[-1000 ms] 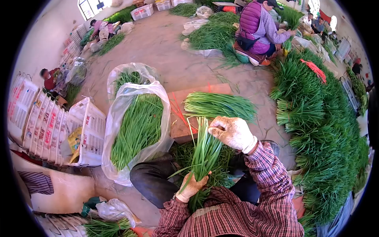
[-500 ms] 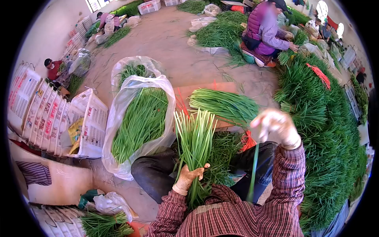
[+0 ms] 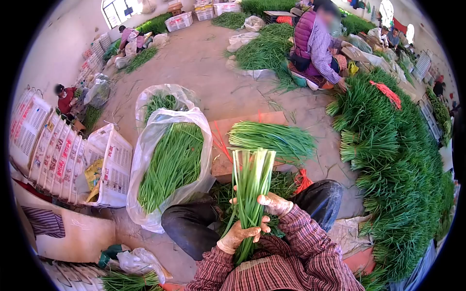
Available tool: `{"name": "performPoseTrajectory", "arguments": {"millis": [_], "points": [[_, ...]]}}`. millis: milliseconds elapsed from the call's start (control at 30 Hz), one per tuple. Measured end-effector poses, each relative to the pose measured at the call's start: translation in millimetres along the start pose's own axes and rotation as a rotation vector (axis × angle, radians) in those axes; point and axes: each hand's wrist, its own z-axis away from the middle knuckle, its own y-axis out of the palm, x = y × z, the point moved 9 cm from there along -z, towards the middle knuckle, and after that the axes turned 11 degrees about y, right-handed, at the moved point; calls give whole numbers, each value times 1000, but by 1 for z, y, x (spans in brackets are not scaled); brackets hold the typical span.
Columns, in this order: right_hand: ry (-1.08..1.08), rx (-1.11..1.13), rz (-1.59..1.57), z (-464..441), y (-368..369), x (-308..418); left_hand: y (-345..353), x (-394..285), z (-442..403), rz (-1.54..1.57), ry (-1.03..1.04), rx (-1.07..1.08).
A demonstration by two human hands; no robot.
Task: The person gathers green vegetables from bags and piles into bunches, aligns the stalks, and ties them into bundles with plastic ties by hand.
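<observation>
Dusty, pinkish-brown floor (image 3: 213, 72) spreads through a pale-walled room with a barred, arched window (image 3: 116, 10) at the far left. Directly ahead of the seated person, a flat reddish-brown board (image 3: 221, 168) bears a loose pile of long green stalks (image 3: 269, 138), laid crosswise with their pale ends to the left. Thin red strips (image 3: 219, 143) lie on the board beside the pile's left end.

Nearer the body, the upright bunch of green stalks with pale, even tops (image 3: 252, 182) is held between 2 hands. The left hand (image 3: 240, 234) grasps its lower part; the right hand (image 3: 275, 203) closes on its right side, higher up. Behind the bunch, loose green leaves (image 3: 281, 186) lie between the dark-trousered knees, with a red tuft of ties (image 3: 303, 180) near the right knee.

To the left stands an open, clear plastic bag (image 3: 196, 116) full of green stalks, and farther left, a row of nested white plastic crates (image 3: 48, 140). Along the right side runs a long heap of green bundles (image 3: 388, 169), topped by a red bunch of strips (image 3: 387, 93). A co-worker in a purple vest (image 3: 305, 31) bends beside its far end.
</observation>
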Motion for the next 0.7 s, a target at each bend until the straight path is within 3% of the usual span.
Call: {"name": "performPoseTrajectory", "arguments": {"millis": [100,267,467,600,700], "points": [[-222,-80,-233,-2,18,28,1,3,2,56,-55,-19],[-217,-155,-181,0,19,36,-2,2,-1,44,-34,24],[-206,20,-402,2,42,42,-11,14,-3,91,5,22],[-224,39,-330,-4,34,35,0,17,3,86,-146,95],[-218,-80,-354,-2,29,33,-1,14,-1,76,-125,87]]}}
